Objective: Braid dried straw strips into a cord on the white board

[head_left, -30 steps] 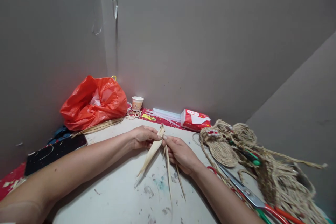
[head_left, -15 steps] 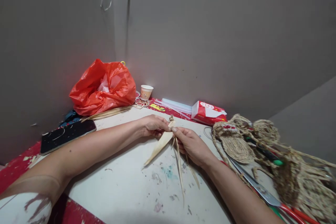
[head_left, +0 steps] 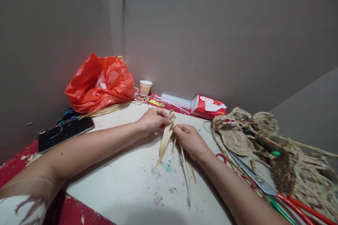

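Observation:
Both hands meet over the white board, pinching a small bundle of pale dried husk strips (head_left: 165,141). My left hand (head_left: 154,120) grips the upper end with thumb and fingers, near a brown, knotted-looking tip (head_left: 172,115). Just below and to the right, my right hand (head_left: 186,137) pinches the bundle where the strips come together. One broad strip hangs down to the left, and several narrow ones trail below my right hand. How the strips join is hidden behind my fingers.
A red plastic bag (head_left: 101,84), a phone (head_left: 66,133) and a paper cup (head_left: 145,88) stand to the left and back. Behind my hands is a tissue pack (head_left: 208,107). Coiled rope pieces (head_left: 236,140) and large scissors (head_left: 260,181) lie on the right.
The broad strip has swung from slanting far left to hanging more steeply. My left hand has shifted slightly up on the bundle. The whole view has tilted a little.

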Demonstrator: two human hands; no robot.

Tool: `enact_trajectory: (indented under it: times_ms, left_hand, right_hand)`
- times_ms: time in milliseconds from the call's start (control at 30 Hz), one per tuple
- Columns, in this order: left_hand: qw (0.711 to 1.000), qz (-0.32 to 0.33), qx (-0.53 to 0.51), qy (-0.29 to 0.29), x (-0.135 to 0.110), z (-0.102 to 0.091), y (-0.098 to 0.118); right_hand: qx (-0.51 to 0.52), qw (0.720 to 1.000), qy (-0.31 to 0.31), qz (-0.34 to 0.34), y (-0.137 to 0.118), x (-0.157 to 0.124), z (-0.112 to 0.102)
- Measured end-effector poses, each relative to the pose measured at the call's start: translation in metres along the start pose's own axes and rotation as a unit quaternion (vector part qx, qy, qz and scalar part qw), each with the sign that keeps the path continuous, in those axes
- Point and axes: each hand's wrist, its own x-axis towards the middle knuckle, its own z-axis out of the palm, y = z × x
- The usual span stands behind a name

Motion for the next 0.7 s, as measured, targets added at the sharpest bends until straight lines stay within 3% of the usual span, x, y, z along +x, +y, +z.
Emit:
enact_trajectory:
  times_ms: [100, 233, 367, 467, 533, 600, 633, 667, 700]
  left_hand:
    - [0.999, 0.029, -0.031, -0.033, -0.011, -0.003, 0.022]
    - [0.996, 0.052, -0.027, -0.064, -0.037, -0.023, 0.069]
    - [0.984, 0.143, 0.101, 0.021, -0.075, -0.061, 0.124]
    - [0.947, 0.18, 0.255, 0.081, -0.094, -0.096, 0.147]
    - [0.915, 0.133, 0.372, 0.081, -0.096, -0.115, 0.144]
    - [0.863, 0.071, 0.496, 0.069, -0.089, -0.122, 0.124]
    - [0.835, 0.066, 0.54, 0.082, -0.083, -0.12, 0.109]
    - [0.819, 0.104, 0.553, 0.107, -0.075, -0.115, 0.093]
    - [0.831, 0.126, 0.534, 0.09, -0.065, -0.105, 0.076]
  right_hand:
    - [-0.023, 1.0, 0.013, -0.006, 0.005, 0.002, -0.003]
    - [-0.039, 0.999, 0.009, -0.013, 0.009, 0.004, -0.005]
    - [-0.05, 0.999, 0.007, -0.012, 0.01, 0.006, -0.005]
    - [-0.049, 0.999, 0.0, -0.014, 0.009, 0.005, -0.005]
    - [-0.045, 0.999, -0.009, -0.017, 0.008, 0.005, -0.004]
    - [-0.038, 0.999, -0.021, -0.023, 0.007, 0.004, -0.003]
    - [-0.034, 0.999, -0.029, -0.026, 0.006, 0.004, -0.003]
    - [-0.031, 0.998, -0.036, -0.029, 0.006, 0.003, -0.003]
    - [-0.029, 0.998, -0.043, -0.033, 0.005, 0.003, -0.002]
